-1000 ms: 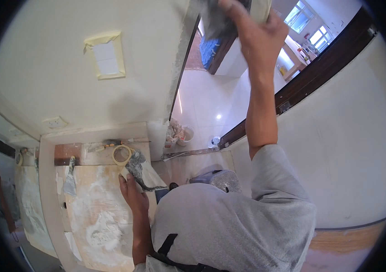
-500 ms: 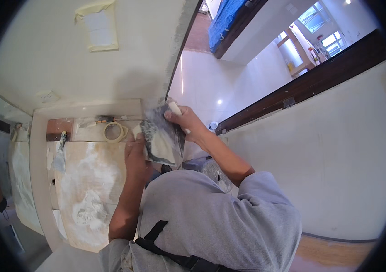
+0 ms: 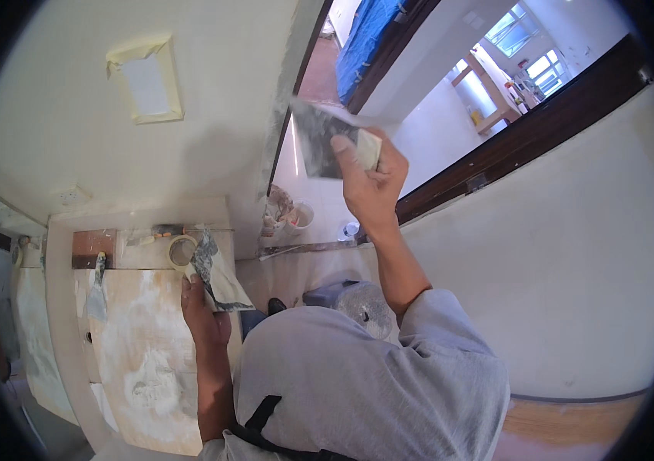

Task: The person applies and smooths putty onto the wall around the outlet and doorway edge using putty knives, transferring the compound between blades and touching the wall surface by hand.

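Note:
My right hand (image 3: 373,180) is wrapped around a wide putty knife (image 3: 315,142), thumb pressed on its dark, smeared blade and a pale handle showing at the palm. The blade is raised, its far corner blurred beside the wall's edge (image 3: 284,100) at the doorway; I cannot tell whether it touches. Lower on the left, my left hand (image 3: 206,315) grips a flat putty plate (image 3: 223,280) coated with cream putty, dark and streaked along its edges. The fingers beneath the plate are hidden. Just behind the plate is a roll of masking tape (image 3: 176,253).
A board (image 3: 127,349) smeared with white powder lies at left, with another putty knife (image 3: 97,298) on it. Masking tape frames a wall box (image 3: 145,83). Beyond the wall's edge stands a bucket (image 3: 303,216). A dark door frame (image 3: 511,157) runs along the right.
The putty knife has left the putty plate and moved up and right with my right hand, toward the wall's edge. My left hand has lowered the plate leftward.

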Motion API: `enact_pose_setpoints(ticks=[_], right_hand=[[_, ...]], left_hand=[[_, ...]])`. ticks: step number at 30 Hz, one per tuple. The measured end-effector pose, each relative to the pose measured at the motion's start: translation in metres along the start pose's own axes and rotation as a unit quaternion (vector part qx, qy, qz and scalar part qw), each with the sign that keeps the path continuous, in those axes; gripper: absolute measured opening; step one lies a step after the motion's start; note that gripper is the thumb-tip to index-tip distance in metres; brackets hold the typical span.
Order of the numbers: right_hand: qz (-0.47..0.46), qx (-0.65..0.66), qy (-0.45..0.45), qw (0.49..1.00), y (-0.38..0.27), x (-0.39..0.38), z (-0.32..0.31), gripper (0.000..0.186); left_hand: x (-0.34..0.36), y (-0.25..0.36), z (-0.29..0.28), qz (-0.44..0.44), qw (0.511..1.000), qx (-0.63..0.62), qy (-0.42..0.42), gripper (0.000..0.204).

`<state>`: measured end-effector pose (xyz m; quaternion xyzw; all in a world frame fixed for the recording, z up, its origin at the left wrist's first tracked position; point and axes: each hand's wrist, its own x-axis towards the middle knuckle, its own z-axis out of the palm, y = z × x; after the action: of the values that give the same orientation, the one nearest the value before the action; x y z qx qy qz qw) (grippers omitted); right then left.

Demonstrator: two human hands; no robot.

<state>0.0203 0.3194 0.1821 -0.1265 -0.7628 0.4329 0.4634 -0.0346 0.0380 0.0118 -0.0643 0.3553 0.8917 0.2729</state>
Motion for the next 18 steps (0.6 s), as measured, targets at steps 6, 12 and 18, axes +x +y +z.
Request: enact_pose_setpoints(ticks=[6, 12, 18], right_hand=[[0.082, 0.082, 0.035, 0.993, -0.013, -0.006, 0.037, 0.027], [0.266, 0.236, -0.039, 0.934, 0.013, -0.098, 0.115, 0.028], [0.34, 0.276, -0.129, 0.89, 0.007, -0.136, 0.134, 0.037]], left_hand=[[-0.012, 0.003, 0.004, 0.005, 0.998, -0.032, -0.047, 0.042], [-0.027, -0.005, 0.013, 0.009, 0.986, -0.028, -0.162, 0.045], [-0.034, -0.003, 0.018, 0.022, 0.99, -0.036, -0.136, 0.042]])
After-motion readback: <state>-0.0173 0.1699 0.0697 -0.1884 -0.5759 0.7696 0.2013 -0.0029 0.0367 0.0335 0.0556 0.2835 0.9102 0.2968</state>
